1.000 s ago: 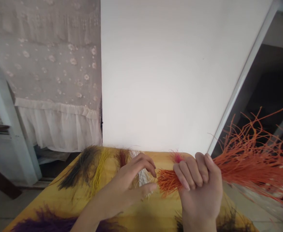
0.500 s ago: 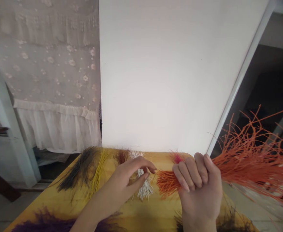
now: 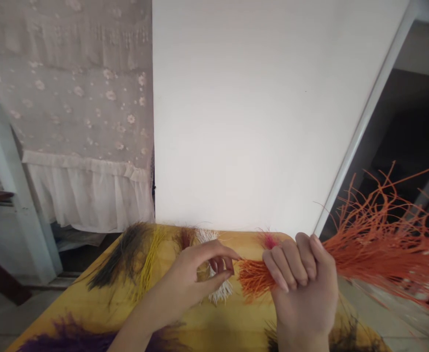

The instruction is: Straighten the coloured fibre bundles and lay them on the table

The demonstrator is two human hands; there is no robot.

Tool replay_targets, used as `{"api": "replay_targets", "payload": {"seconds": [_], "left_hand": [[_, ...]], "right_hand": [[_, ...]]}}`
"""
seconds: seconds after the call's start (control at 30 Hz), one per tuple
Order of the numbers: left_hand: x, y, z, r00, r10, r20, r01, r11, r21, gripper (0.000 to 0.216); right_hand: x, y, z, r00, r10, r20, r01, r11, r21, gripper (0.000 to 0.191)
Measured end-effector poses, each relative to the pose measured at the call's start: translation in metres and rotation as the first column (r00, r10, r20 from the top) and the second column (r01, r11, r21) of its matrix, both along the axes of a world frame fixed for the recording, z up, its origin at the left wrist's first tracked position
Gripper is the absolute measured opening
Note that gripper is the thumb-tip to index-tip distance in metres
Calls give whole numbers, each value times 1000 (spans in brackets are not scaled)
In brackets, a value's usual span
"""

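My right hand (image 3: 302,288) is shut around a bundle of orange fibre strands (image 3: 379,249), with a short tuft (image 3: 254,278) sticking out to the left and long, splayed ends to the right. My left hand (image 3: 188,278) hovers just left of that tuft, its forefinger tip reaching the strands and nothing visibly held. Under its fingers lies a white fibre tuft (image 3: 219,291). The tufts rest on a yellow mottled surface (image 3: 207,322), with dark brown (image 3: 122,256), yellow (image 3: 148,264), rust-red (image 3: 185,238), pink (image 3: 269,239) and purple (image 3: 67,337) fibres nearby.
A white board (image 3: 236,117) stands upright behind the yellow surface. To its left hangs a sheer floral curtain (image 3: 71,98) beside a pale post (image 3: 12,181). A dark opening (image 3: 401,127) lies at the right, behind the orange strands.
My left hand has moved right, off the white tuft, and its forefinger now reaches the orange tuft. My right hand keeps its hold on the orange bundle.
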State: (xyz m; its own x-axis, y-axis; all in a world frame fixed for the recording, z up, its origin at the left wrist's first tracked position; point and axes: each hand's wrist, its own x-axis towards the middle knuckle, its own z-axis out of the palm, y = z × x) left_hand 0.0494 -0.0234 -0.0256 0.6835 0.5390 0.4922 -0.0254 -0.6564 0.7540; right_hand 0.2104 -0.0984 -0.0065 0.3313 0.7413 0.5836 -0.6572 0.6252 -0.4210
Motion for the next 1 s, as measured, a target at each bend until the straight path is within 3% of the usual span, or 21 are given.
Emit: {"api": "replay_targets", "payload": {"seconds": [0.47,0.63,0.8,1.0], "left_hand": [[7,9,-4,989,-40,141,26,995,99,12],[19,3,-6,969,54,241,-43,998,-50,5],[34,0,-16,937,110,330,-13,960,-281,8],[29,6,-20,932,45,361,74,947,-311,19]], "right_hand": [[-2,1,1,999,41,4,-41,999,16,49],[-1,0,0,999,46,-5,-46,999,13,49],[-3,-1,0,1000,12,-15,-12,1000,1,49],[-2,2,-1,1000,20,-3,-20,1000,-17,50]]}}
